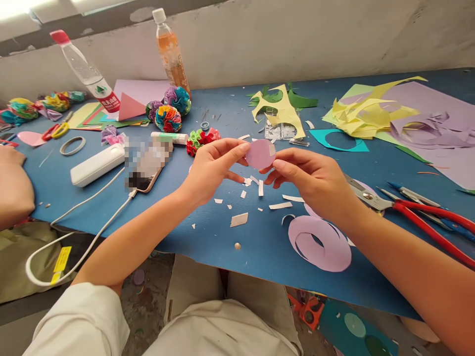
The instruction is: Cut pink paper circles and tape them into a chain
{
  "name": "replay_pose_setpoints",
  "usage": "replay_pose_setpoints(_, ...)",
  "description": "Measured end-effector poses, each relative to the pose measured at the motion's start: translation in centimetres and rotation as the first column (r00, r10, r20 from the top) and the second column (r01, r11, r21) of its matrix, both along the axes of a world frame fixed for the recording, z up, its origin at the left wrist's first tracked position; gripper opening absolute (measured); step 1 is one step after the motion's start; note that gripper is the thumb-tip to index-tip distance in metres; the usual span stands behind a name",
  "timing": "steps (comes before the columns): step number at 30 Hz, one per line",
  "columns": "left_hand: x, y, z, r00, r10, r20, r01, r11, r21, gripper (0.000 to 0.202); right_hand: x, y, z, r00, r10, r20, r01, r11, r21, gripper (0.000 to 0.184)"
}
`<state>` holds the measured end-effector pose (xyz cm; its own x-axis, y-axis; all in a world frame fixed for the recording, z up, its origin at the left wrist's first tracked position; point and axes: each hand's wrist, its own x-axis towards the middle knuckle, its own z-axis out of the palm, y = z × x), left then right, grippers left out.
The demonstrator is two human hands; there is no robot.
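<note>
While left hand [211,170] and right hand [314,178] pinch opposite edges of the purple paper disc [258,154], held above the blue table [208,242], uneven finger pressure could crease it or, I'd guess, peel the pale patch [271,149]. Disc looks thin, smooth, round; white scraps [281,205] below are mostly straight-edged.

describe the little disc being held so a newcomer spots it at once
Find the blue table and go to its middle, where white scraps lie. There, the left hand and right hand hold up a purple disc. Unlike the purple ring lying nearby, it has no hole.
</note>
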<state>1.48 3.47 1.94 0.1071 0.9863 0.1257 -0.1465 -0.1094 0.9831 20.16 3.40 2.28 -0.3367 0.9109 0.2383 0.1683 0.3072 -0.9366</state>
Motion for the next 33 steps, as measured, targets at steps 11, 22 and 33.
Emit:
replay_pose_setpoints(11,0.1,-0.9,-0.1,0.845,0.43,-0.317,-0.206,0.809,0.55,0.006,0.0,-0.9,-0.1,0.944,-0.257,0.205,0.191,0.936,0.295,0.012)
replay_pose_setpoints(22,1.0,-2.1,-1.0,0.646,0.586,-0.489,0.028,0.621,0.783,0.015,-0.1,-1.8,-0.8,0.837,-0.368,0.405,0.051,0.79,0.611,0.019)
replay_pose_setpoints(33,0.7,-2.1,-0.9,0.723,0.468,-0.509,0.067,0.685,0.725,0.01,0.0,-1.5,-0.7,0.802,-0.335,0.494,-0.035,0.8,0.599,0.021)
